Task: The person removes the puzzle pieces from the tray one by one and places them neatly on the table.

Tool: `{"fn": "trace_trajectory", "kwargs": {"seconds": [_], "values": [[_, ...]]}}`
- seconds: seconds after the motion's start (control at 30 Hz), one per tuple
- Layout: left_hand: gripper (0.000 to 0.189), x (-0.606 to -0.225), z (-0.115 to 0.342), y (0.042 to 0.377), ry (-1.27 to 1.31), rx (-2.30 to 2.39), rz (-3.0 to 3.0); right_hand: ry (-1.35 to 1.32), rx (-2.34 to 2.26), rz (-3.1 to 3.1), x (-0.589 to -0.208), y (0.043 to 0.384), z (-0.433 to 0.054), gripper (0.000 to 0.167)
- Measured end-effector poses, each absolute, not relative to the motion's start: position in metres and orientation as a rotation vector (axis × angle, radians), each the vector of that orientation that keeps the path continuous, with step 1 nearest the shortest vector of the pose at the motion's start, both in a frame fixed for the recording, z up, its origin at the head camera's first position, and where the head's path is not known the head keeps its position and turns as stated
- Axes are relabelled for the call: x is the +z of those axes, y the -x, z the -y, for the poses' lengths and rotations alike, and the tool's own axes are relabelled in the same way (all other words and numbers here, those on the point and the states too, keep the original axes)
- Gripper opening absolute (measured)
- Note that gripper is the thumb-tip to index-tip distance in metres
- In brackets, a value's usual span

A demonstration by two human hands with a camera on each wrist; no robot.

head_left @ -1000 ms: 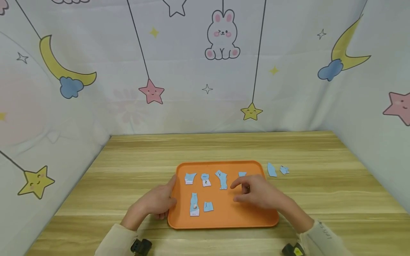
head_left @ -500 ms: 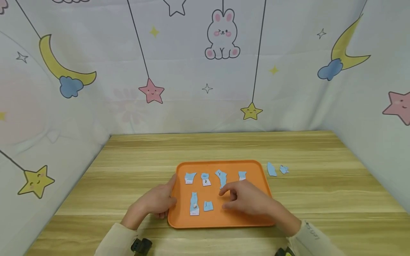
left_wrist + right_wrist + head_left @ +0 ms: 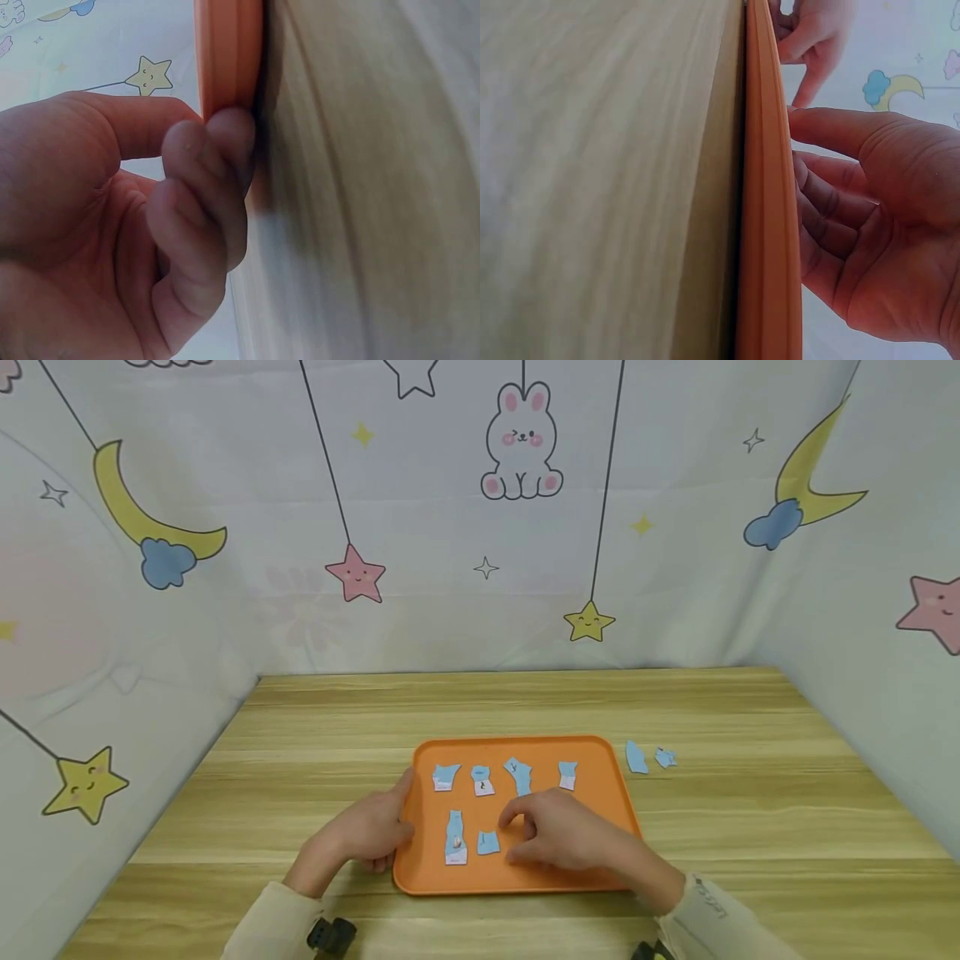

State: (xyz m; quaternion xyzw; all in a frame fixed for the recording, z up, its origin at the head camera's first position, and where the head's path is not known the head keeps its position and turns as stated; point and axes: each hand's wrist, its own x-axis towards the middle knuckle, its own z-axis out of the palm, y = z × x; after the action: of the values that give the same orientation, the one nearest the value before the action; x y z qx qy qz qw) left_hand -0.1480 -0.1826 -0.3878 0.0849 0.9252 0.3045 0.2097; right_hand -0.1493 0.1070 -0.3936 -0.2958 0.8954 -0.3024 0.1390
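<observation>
Left hand (image 3: pixel 372 829) holding orange tray (image 3: pixel 495 878), right hand (image 3: pixel 561 831) relaxed, six blue scraps (image 3: pixel 454 828) inside

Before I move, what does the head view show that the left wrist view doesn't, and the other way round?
Only the head view: the right hand, six paper pieces visible in the tray, two loose pieces on the table, and both sleeves.

Only the left wrist view: the palm side of the left hand, with curled fingers close up at the tray's edge.

Both: the left hand, part of the tray, the table, and the backdrop.
</observation>
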Motion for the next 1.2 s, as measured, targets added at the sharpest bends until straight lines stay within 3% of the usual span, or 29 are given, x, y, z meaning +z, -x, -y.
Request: {"fn": "trace_trajectory", "kwargs": {"seconds": [1.2], "values": [[0.083, -0.388, 0.183, 0.148, -0.214, 0.840, -2.575, 0.916, -0.844, -2.607, -0.401, 0.152, -0.096, 0.015]]}}
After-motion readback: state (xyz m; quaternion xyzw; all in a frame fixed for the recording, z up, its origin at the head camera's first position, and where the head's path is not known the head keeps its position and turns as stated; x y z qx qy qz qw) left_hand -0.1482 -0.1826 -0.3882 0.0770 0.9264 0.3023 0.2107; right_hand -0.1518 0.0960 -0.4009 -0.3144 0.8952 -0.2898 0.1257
